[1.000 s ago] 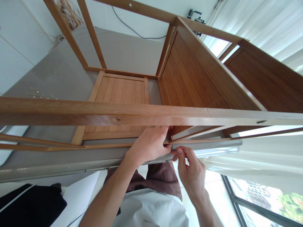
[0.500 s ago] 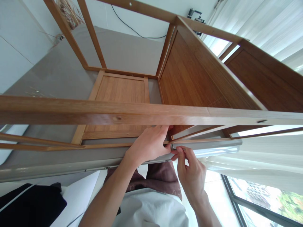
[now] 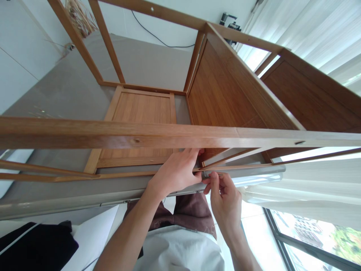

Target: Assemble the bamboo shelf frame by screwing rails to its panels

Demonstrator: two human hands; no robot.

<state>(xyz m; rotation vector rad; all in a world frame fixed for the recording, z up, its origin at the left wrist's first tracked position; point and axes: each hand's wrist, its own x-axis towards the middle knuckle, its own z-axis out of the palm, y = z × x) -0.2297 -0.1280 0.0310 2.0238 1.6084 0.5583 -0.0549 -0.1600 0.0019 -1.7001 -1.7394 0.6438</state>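
Note:
A brown wooden shelf frame (image 3: 158, 134) lies on its side across a grey table. My left hand (image 3: 177, 171) reaches under the near beam and is closed around the thin lower rail (image 3: 126, 175), by the corner of an upright wooden panel (image 3: 225, 86). Its fingertips are partly hidden behind the wood. Just to the right, my right hand (image 3: 225, 194) pinches a small, thin metal hex key (image 3: 207, 175), whose short end is at the rail beside my left thumb. The tip of the key is hidden.
A loose framed wooden panel (image 3: 141, 109) lies on the grey tabletop (image 3: 56, 90) inside the frame. A black cable (image 3: 158, 35) and a dark metal device (image 3: 229, 24) are beyond it. White curtains (image 3: 304, 188) hang at right; black cloth (image 3: 39, 244) lies at lower left.
The view has shifted slightly. My right hand has turned a little with the hex key, which now points more along the rail. My left hand keeps its hold.

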